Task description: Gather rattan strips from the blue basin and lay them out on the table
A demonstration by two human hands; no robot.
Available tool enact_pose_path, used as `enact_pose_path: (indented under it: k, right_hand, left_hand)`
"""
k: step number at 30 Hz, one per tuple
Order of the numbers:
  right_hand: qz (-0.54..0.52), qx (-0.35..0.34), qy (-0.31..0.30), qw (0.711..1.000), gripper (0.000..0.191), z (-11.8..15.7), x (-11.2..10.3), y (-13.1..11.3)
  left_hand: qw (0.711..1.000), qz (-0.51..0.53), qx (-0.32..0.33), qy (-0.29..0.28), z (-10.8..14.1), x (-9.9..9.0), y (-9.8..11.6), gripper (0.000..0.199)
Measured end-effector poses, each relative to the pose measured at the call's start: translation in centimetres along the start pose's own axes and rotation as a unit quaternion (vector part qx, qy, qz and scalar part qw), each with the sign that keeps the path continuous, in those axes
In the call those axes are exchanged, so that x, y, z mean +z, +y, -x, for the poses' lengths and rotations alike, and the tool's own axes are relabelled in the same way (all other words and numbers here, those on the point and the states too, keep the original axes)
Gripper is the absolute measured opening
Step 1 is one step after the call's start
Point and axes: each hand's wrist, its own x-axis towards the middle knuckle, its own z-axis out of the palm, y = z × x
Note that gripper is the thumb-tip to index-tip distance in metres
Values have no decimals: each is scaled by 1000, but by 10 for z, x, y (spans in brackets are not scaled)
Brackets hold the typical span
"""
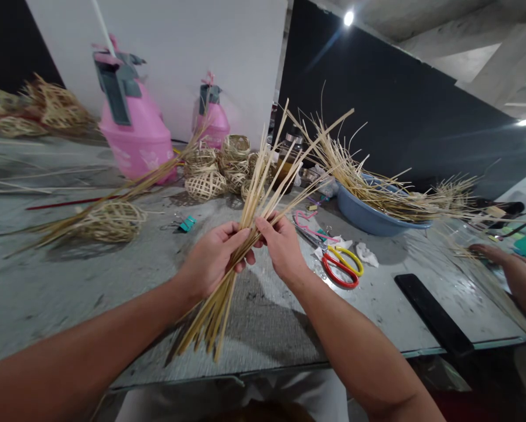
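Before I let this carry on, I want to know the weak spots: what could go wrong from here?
The strips could slip apart: the left hand and right hand pinch the bundle of strips near its middle, and both ends fan out loose.

Swinging the bundle's far ends right might snag the strips heaped over the blue basin.

The right forearm passes close to the scissors, so a sideways move could knock them.

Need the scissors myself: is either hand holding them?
No, the scissors lie on the table while the left hand and right hand hold the strips.
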Motion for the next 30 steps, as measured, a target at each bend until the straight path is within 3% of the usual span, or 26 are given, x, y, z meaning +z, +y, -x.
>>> enact_pose_path:
  k: [15, 20, 25, 30]
  right_hand:
    - [-11, 4, 0, 1000, 27, 2, 3, -3]
    - [-3, 18, -23, 1000, 35, 1, 3, -3]
    - [-1, 17, 6, 1000, 36, 0, 1, -1]
    - [10, 2, -3, 1000, 38, 1, 1, -1]
  left_hand:
    - [1000, 3, -3, -16, 1, -2, -1, 28]
    - [1000, -18, -8, -24, -2, -3, -5, 30]
    - [999, -5, 6, -31, -1, -1, -5, 27]
    - [1000, -13, 5, -21, 1, -1, -2, 26]
